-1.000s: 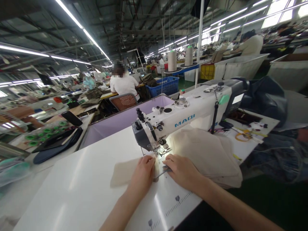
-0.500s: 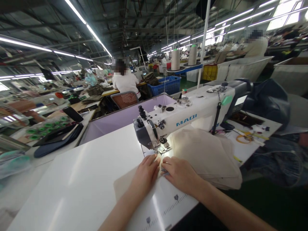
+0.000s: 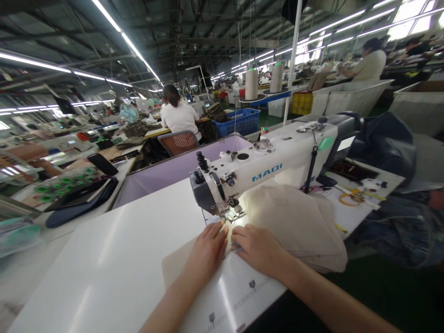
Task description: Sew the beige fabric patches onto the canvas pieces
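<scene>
My left hand [image 3: 208,245] lies flat on a cream fabric piece [image 3: 173,262], fingers stretched towards the presser foot [image 3: 237,214] of a white sewing machine [image 3: 268,159]. Beside it, my right hand [image 3: 258,247] is closed, with its fingers curled at the fabric's edge just in front of the foot. A small grey-blue thing [image 3: 236,248] shows under those fingers; its kind is too hidden to tell. To the right of the needle, a stack of beige fabric pieces [image 3: 294,226] rests under the machine's arm.
The white table [image 3: 138,245] carries a printed ruler near its front edge. Scissors with yellow handles [image 3: 350,198] lie at the right. Behind are a lilac-lined bin [image 3: 152,185], thread cones [image 3: 251,84], a blue crate [image 3: 239,121] and a seated person [image 3: 178,113].
The whole view has shifted slightly left. Both hands and the fabric keep nearly the same place at the presser foot.
</scene>
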`<move>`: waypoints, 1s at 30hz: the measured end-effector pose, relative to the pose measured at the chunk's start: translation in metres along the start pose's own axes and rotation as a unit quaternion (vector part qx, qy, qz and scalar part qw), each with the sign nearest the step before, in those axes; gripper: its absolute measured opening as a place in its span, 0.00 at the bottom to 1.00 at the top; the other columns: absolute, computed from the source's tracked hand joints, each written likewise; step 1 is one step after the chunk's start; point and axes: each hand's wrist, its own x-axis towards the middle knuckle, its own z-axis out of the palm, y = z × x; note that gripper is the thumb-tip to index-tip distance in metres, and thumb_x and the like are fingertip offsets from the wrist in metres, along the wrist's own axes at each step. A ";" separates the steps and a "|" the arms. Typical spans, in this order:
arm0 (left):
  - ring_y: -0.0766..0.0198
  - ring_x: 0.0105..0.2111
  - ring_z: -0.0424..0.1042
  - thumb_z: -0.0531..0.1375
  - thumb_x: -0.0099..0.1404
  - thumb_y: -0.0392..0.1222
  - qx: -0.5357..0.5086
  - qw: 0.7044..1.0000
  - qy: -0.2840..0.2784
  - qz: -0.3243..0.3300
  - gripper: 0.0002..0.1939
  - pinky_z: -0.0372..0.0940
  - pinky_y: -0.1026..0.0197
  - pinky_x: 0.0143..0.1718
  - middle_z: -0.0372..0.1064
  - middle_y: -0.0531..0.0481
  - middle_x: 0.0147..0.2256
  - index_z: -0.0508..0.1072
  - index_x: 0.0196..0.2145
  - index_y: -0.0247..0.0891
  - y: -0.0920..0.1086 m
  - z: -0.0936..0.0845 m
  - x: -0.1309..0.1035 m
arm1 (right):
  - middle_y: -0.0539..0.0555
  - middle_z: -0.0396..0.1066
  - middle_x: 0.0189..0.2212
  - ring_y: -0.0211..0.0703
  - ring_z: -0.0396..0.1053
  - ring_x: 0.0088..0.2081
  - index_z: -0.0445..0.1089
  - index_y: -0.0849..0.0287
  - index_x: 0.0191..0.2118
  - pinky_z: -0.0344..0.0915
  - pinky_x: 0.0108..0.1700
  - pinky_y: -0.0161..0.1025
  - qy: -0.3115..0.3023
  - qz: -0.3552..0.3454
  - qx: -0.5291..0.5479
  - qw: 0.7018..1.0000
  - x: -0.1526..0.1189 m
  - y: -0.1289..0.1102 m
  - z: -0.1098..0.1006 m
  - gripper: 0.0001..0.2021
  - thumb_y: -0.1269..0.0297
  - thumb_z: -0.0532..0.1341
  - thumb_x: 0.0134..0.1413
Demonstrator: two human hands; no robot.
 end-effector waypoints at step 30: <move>0.52 0.53 0.72 0.50 0.75 0.40 -0.009 0.999 -0.025 0.039 0.17 0.71 0.49 0.56 0.74 0.41 0.53 0.74 0.53 0.35 -0.025 -0.016 0.017 | 0.52 0.75 0.45 0.48 0.69 0.45 0.75 0.58 0.44 0.64 0.41 0.40 -0.008 -0.002 -0.008 1.000 0.011 0.003 -0.010 0.06 0.68 0.61 0.65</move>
